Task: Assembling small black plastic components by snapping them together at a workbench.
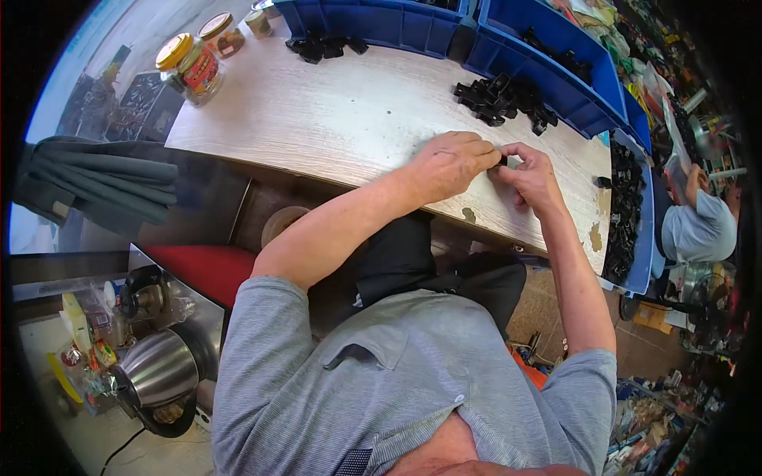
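Observation:
Over the right half of the white wood-grain table (333, 119), my two hands meet at a small black plastic part (502, 160). My left hand (454, 165) is closed, its fingertips at the left side of the part. From the right, my right hand (533, 178) pinches the same piece between thumb and forefinger. Most of the part is hidden by my fingers. Just beyond my hands lies a loose pile of similar black parts (496, 99). A smaller cluster of black parts (321, 49) rests farther left, by the blue bins.
Two blue bins (381, 30) (548, 83) line the far edge. A blue tray (644, 274) of black parts adjoins the right edge. Jars (194, 71) stand far left. A steel kettle (163, 369) sits at lower left. Another person (698, 226) is at the far right.

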The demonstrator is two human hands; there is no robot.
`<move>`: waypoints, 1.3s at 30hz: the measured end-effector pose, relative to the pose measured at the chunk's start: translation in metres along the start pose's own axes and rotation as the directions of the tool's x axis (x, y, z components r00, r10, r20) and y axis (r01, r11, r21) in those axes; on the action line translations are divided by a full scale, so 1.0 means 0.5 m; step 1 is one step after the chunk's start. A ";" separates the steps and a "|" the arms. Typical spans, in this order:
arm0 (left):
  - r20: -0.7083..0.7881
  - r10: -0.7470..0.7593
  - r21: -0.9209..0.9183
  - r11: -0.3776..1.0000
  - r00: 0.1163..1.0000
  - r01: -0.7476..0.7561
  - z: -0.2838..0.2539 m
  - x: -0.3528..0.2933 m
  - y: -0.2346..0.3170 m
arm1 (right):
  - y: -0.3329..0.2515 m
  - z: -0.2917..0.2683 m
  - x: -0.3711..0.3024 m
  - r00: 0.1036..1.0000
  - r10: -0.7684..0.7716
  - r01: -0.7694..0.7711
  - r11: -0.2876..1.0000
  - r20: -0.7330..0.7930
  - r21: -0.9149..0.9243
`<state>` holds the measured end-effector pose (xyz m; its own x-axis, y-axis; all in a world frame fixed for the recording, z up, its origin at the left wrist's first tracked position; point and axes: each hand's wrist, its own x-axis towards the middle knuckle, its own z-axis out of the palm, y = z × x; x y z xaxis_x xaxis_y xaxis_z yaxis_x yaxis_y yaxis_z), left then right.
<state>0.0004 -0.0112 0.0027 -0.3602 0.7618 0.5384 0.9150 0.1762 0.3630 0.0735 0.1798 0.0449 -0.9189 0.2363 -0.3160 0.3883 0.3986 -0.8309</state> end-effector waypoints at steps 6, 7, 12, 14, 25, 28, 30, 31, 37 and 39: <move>-0.316 -0.065 0.101 0.990 0.947 0.101 -0.011 0.016 -0.078 | 0.009 -0.017 -0.014 0.996 0.073 -0.066 0.992 -0.060 0.109; -0.459 -0.055 0.276 0.940 0.887 0.201 -0.034 0.024 -0.119 | 0.010 -0.020 -0.022 0.992 0.098 -0.079 0.972 -0.077 0.219; -0.608 -0.341 0.444 0.603 0.717 0.663 -0.116 0.021 -0.321 | 0.046 -0.074 -0.026 0.963 0.169 -0.100 0.947 -0.209 0.306; -0.587 -0.381 0.475 0.552 0.714 0.685 -0.117 0.011 -0.346 | 0.065 -0.126 -0.021 0.948 0.201 -0.110 0.935 -0.247 0.337; -0.411 -0.302 0.435 0.764 0.860 0.476 -0.087 -0.012 -0.286 | 0.125 -0.268 -0.013 0.678 0.319 0.075 0.866 -0.662 0.495; -0.397 -0.210 0.415 0.827 0.893 0.379 -0.085 -0.017 -0.251 | 0.102 -0.218 0.011 0.807 0.301 -0.049 0.891 -0.508 0.451; -0.398 -0.237 0.374 0.840 0.886 0.393 -0.078 -0.010 -0.231 | 0.088 -0.184 0.032 0.793 0.336 -0.106 0.898 -0.509 0.427; -0.400 -0.267 0.339 0.845 0.877 0.413 -0.079 -0.011 -0.225 | 0.078 -0.168 0.044 0.794 0.336 -0.107 0.897 -0.507 0.429; -0.367 -0.336 0.316 0.832 0.868 0.456 -0.075 -0.019 -0.222 | 0.037 -0.126 0.102 0.831 0.265 -0.227 0.964 -0.488 0.137; -0.363 -0.335 0.320 0.831 0.869 0.454 -0.075 -0.021 -0.220 | 0.017 -0.111 0.111 0.829 0.237 -0.230 0.970 -0.506 0.077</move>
<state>-0.1035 -0.0622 -0.0144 -0.6857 0.3770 0.6227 0.6552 0.6922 0.3025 0.0297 0.2456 0.0455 -0.6343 0.7391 -0.2268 0.5825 0.2639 -0.7688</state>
